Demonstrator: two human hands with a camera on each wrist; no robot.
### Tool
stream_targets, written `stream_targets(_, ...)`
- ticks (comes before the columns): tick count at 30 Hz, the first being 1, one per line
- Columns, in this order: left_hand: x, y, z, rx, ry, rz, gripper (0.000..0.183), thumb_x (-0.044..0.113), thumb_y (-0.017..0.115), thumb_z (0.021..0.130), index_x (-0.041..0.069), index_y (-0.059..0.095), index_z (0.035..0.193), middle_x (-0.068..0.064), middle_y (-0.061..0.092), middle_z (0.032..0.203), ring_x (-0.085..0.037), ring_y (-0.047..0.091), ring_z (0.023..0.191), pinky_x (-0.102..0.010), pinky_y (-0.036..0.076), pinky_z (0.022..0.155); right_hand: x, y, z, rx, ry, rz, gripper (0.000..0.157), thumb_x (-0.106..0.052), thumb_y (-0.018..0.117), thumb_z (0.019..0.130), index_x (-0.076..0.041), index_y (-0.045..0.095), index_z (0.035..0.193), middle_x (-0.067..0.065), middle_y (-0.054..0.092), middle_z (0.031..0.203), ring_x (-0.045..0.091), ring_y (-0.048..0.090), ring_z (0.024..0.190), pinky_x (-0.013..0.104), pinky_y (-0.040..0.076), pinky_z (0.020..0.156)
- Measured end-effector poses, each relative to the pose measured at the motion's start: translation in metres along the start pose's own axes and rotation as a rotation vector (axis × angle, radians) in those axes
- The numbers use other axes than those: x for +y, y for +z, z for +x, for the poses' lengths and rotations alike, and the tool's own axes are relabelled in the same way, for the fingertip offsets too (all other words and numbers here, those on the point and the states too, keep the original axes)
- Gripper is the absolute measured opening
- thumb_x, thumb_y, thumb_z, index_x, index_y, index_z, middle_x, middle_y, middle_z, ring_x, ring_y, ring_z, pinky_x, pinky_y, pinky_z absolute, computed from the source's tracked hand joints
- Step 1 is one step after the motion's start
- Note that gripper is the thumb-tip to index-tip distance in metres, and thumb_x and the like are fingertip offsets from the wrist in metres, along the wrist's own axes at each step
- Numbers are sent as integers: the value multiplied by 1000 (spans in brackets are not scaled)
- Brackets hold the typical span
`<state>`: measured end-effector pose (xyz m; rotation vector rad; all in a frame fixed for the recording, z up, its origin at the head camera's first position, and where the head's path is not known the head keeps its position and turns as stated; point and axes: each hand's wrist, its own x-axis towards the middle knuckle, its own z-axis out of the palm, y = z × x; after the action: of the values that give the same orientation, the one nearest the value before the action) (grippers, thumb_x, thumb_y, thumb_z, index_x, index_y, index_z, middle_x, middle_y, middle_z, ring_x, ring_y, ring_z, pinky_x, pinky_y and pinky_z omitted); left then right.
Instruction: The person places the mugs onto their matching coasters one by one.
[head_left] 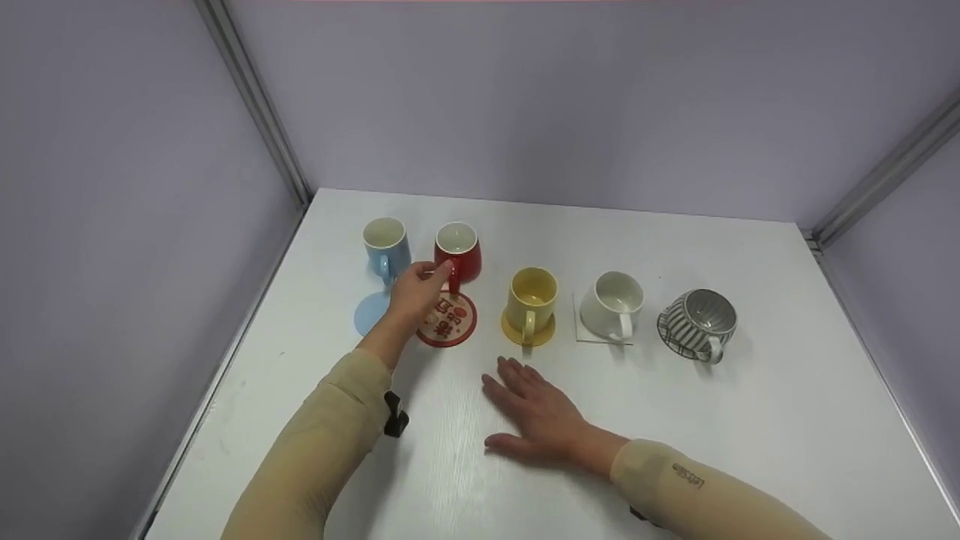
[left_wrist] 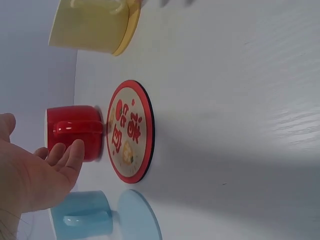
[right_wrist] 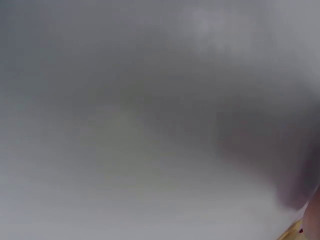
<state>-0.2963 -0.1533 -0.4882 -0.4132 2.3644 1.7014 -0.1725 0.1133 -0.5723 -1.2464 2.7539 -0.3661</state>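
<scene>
A red mug (head_left: 469, 264) stands upright behind a round red-rimmed coaster (head_left: 447, 330) printed with red characters. My left hand (head_left: 415, 294) reaches to the mug's handle from the left. In the left wrist view its thumb and fingers are apart, with the fingertips (left_wrist: 75, 152) overlapping the mug just beside the handle. A light blue mug (head_left: 399, 256) stands to the left, behind a light blue round coaster (head_left: 367, 315). My right hand (head_left: 541, 414) rests palm down on the table, fingers spread, in front of the yellow mug (head_left: 520, 311). The right wrist view is mostly blurred.
The yellow mug sits on a yellow round coaster (head_left: 541, 335). Farther right are a white mug (head_left: 598, 316) on a square white coaster (head_left: 586, 336) and a grey striped mug (head_left: 684, 324) on a patterned coaster (head_left: 670, 344). Pale walls enclose the white table (head_left: 750, 450).
</scene>
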Motion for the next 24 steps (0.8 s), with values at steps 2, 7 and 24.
stream_targets(2,0,-1,3,-11,-17,-4,69,57,55,107,9,48,155,-15,53,154,-33,52,140,-54,42,118,-5,1,11,-2,-11,0,92,-76,46,100,-18,28,169,19,18,175,34,16,162,51,22,128)
stream_targets(7,0,-1,8,-30,-36,7,71,59,55,106,9,48,156,-14,53,155,-32,50,141,-55,40,119,-11,7,37,13,-17,-15,92,-75,48,100,-16,28,169,19,15,176,36,14,162,51,21,128)
stream_targets(24,4,11,9,-36,2,-1,68,57,57,106,4,54,149,-16,57,149,-33,52,139,-52,40,119,3,16,69,49,43,-67,92,-78,42,100,-21,26,170,17,11,177,35,12,162,50,19,129)
